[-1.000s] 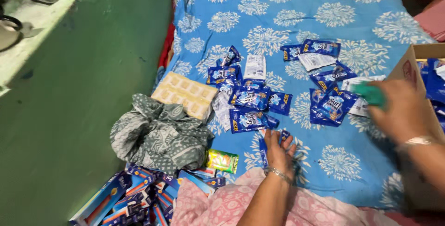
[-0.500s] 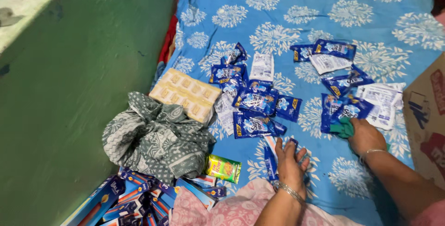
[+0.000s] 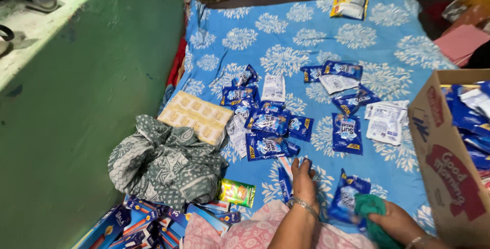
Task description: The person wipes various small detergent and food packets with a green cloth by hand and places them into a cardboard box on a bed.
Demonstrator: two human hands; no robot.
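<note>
On the blue bedsheet with white floral print (image 3: 306, 34), seen from the head camera: left hand (image 3: 304, 181) flat, fingers spread open, pressing a narrow blue sachet strip (image 3: 284, 177) near the sheet's lower edge. Right hand (image 3: 395, 222) closed around a crumpled teal cloth (image 3: 371, 208), just beside and partly over a glossy blue foil sachet (image 3: 348, 194). Further up, a loose pile of blue and white foil sachets (image 3: 268, 124) mid-sheet, another scatter of blue and white packets (image 3: 352, 101) to the right, bare sheet between the two groups and wide open room toward the top edge. At the right edge, an open brown cardboard box (image 3: 444, 172) filled with blue packets. Along the left edge, a cream blister sheet (image 3: 196, 116), a bundled grey patterned cloth (image 3: 163, 164), a small green-yellow pouch (image 3: 236, 193); beyond these, green floor (image 3: 87, 141).
</note>
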